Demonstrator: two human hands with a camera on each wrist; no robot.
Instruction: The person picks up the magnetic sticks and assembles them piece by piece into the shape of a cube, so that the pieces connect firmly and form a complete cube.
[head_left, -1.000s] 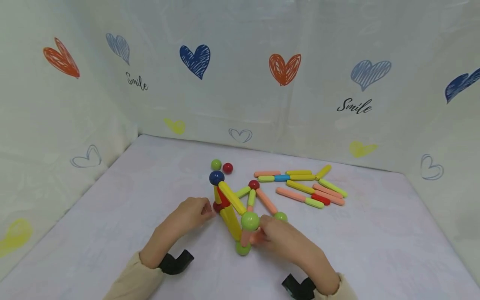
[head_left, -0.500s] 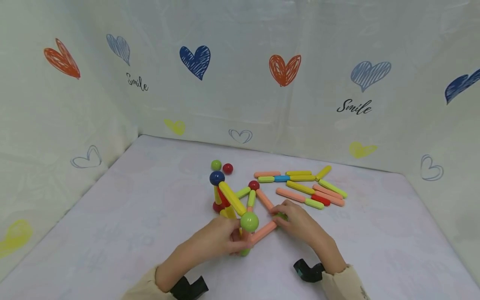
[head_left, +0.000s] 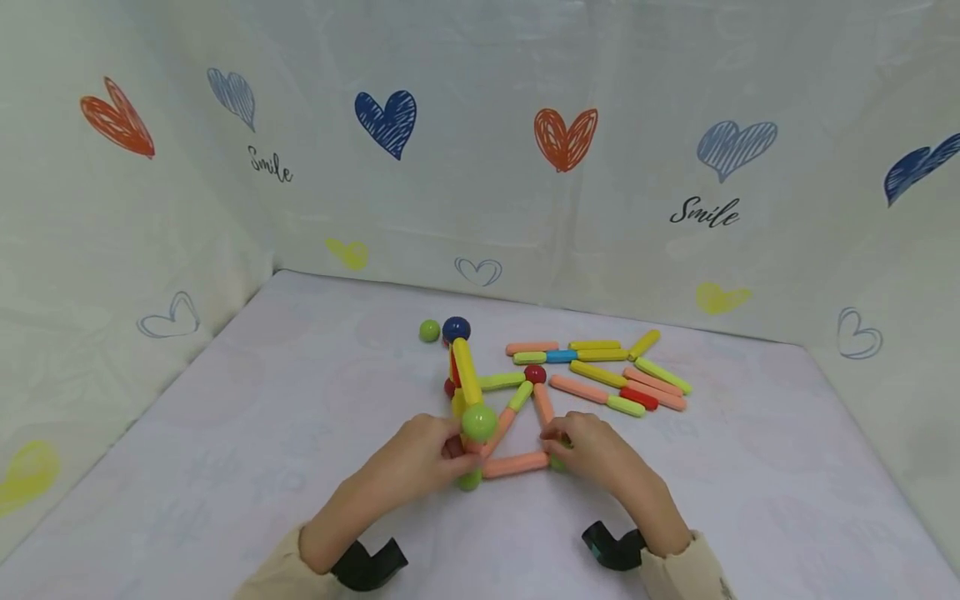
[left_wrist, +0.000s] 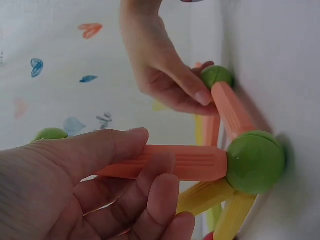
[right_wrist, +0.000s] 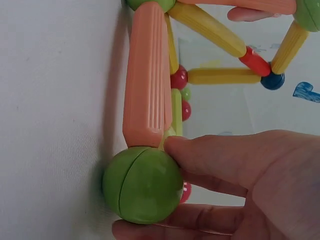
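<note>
A frame of ribbed rods and balls stands on the table. My left hand (head_left: 423,454) pinches its upright salmon rod (left_wrist: 200,162) between thumb and fingers. This rod joins a low green ball (left_wrist: 255,162) to an upper green ball (head_left: 478,423). From there a yellow rod (head_left: 467,371) runs back to a blue ball (head_left: 456,329). My right hand (head_left: 596,446) grips the green corner ball (right_wrist: 142,185), thumb on one side and fingers on the other. A flat salmon rod (head_left: 516,465) links both low green balls. Farther back, a red ball (head_left: 535,374) joins several rods.
Loose salmon, yellow, green, blue and red rods (head_left: 600,372) lie at the back right. A loose green ball (head_left: 429,331) sits behind the frame, left of the blue ball. White cloth walls with printed hearts (head_left: 566,137) border the table.
My left hand has come from the frame's left side to the upright rod. My right hand has shifted right onto the corner ball. The frame has turned clockwise, its blue ball moving back and right.
</note>
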